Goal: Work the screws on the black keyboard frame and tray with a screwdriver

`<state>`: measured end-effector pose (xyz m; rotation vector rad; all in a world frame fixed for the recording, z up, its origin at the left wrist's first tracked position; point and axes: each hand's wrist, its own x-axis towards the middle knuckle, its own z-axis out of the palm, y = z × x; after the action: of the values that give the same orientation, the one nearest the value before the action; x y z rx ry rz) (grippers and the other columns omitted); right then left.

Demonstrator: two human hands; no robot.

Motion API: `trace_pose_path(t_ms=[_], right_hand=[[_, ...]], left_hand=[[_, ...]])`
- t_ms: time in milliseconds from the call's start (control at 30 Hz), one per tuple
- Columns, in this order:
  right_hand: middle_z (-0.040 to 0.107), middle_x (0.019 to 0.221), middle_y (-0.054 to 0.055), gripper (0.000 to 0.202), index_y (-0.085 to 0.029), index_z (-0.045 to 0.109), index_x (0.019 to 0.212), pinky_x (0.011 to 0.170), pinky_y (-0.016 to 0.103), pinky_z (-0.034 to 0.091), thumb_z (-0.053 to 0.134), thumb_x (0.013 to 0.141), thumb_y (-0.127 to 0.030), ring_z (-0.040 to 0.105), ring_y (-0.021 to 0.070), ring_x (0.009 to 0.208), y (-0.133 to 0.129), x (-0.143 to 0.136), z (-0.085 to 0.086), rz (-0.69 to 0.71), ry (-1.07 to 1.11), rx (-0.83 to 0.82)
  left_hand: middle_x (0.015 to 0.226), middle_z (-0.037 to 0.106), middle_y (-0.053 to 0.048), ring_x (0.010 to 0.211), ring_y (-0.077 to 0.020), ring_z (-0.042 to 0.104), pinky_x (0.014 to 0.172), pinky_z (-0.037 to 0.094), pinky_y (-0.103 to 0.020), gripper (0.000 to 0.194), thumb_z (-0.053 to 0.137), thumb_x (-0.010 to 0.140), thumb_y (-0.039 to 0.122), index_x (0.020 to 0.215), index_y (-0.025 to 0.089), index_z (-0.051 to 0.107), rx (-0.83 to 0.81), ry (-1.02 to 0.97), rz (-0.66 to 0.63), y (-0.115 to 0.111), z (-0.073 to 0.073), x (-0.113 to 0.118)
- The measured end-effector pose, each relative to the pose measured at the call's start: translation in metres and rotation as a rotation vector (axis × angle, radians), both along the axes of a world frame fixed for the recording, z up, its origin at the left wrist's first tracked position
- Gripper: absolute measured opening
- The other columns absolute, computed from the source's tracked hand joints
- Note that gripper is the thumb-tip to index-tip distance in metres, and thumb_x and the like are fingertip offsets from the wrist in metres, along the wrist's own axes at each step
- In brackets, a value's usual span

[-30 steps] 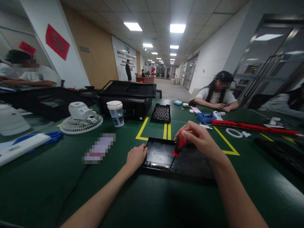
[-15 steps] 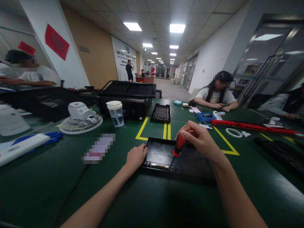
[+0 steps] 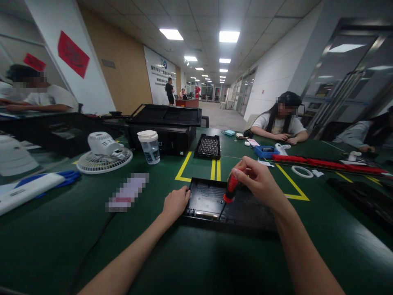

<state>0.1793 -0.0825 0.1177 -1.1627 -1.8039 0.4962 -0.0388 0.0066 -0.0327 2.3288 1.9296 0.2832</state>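
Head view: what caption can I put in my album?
Right hand holds a red-and-black screwdriver in a shallow black rectangular tray, left hand gripping its edge.

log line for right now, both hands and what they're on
left hand: holding black panel edge | right hand: gripping red-black screwdriver, tip down at panel

Landmark: brown desk [image 3: 187, 103].
- Standing person [image 3: 170, 91], dark clothes: shifted rightward, now closer to the desk's left end.
- Seated person [image 3: 183, 94], behind the desk: head now raised.
- Person at far right [image 3: 357, 133], well right of the desk and nearer the camera: hand come into view.
- Screwdriver [image 3: 231, 188], nearer the camera than the desk: handle turned slightly in the right hand [image 3: 256, 178].
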Motion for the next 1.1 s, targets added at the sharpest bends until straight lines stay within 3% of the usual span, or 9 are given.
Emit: trace_pose_path(t_ms=[1100], right_hand=[[0.045, 0.057, -0.002, 0.026, -0.019, 0.041, 0.061, 0.049, 0.022, 0.035, 0.049, 0.082, -0.032, 0.042, 0.0104, 0.052, 0.0, -0.017, -0.006, -0.336, -0.233, 0.254]], left_hand=[[0.087, 0.066, -0.007, 0.084, -0.0205, 0.062, 0.071, 0.045, -0.028, 0.037, 0.028, 0.088, 0.043, 0.104, 0.024, 0.056, -0.041, 0.0, 0.016, -0.004, 0.008, 0.002]])
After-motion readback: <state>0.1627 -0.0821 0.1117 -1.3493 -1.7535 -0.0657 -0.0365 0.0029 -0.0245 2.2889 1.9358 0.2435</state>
